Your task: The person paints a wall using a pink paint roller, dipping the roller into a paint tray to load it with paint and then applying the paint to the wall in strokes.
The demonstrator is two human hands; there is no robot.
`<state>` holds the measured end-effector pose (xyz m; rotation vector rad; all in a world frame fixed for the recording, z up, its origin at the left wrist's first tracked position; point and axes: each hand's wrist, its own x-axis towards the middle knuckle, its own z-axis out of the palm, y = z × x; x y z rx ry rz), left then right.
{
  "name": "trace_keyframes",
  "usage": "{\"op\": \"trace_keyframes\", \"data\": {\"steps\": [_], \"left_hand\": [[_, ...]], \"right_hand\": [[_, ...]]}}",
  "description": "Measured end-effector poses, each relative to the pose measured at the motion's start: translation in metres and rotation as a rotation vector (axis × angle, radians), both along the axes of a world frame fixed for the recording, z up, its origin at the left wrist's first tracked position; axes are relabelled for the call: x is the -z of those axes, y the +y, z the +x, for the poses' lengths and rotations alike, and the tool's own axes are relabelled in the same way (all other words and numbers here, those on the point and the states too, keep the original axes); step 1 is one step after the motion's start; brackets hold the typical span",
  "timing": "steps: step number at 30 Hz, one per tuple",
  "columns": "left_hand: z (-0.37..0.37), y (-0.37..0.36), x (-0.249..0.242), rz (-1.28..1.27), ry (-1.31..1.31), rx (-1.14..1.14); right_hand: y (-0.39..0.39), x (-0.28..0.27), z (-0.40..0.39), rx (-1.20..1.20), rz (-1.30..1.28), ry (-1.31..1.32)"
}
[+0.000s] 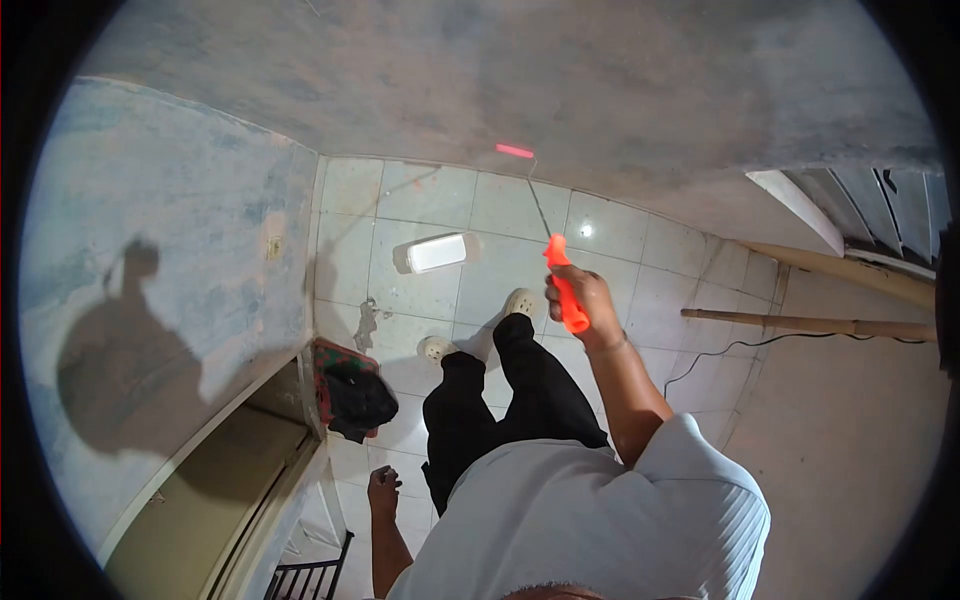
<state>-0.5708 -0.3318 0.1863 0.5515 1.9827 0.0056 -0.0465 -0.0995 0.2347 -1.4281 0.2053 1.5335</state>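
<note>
My right hand (590,303) is wrapped round the orange handle of a paint roller (567,290), arm stretched forward. From the handle a thin metal rod runs to a bright pink roller sleeve (514,151), which overlaps the lower part of the grey, patchy wall (620,90) in front of me. Down at my side hangs my left hand (384,490), its fingers loosely bent and apart, holding nothing. On the tiled floor ahead of my feet lies a white rectangular tray (438,253), left of the roller's rod.
A black cloth or bag (360,400) lies over a red-and-green item by the doorway (225,490) on my left. To the right, a wooden pole (800,321) and a black cable (720,352) cross the floor. A black metal rack (310,578) stands behind at left.
</note>
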Motion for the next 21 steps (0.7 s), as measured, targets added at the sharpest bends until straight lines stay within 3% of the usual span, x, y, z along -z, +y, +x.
{"op": "trace_keyframes", "data": {"steps": [3,8,10,12,14,17,19,21], "left_hand": [[-0.003,-0.007,0.005,-0.043,0.008,-0.043],[-0.026,-0.002,0.044,-0.059,-0.017,0.1],[-0.036,0.023,0.043,-0.05,-0.021,0.252],[-0.041,0.051,0.042,-0.041,-0.06,0.233],[-0.043,0.082,0.049,0.003,-0.119,0.211],[-0.062,0.119,0.061,0.036,-0.152,0.24],[-0.074,0.141,0.066,-0.007,-0.163,0.207],[-0.091,0.156,0.079,-0.026,-0.171,0.22]], "right_hand": [[0.012,0.037,0.009,-0.053,-0.015,0.044],[0.08,0.237,-0.011,-0.118,-0.035,0.056],[0.087,0.252,-0.028,-0.099,-0.093,0.07],[0.086,0.202,-0.04,-0.105,-0.013,0.017],[0.066,0.117,-0.047,-0.094,-0.09,-0.086],[0.04,0.05,-0.052,-0.011,-0.078,-0.067],[0.051,0.062,-0.056,-0.062,-0.126,-0.056],[0.075,0.129,-0.061,-0.048,-0.082,-0.016]]}}
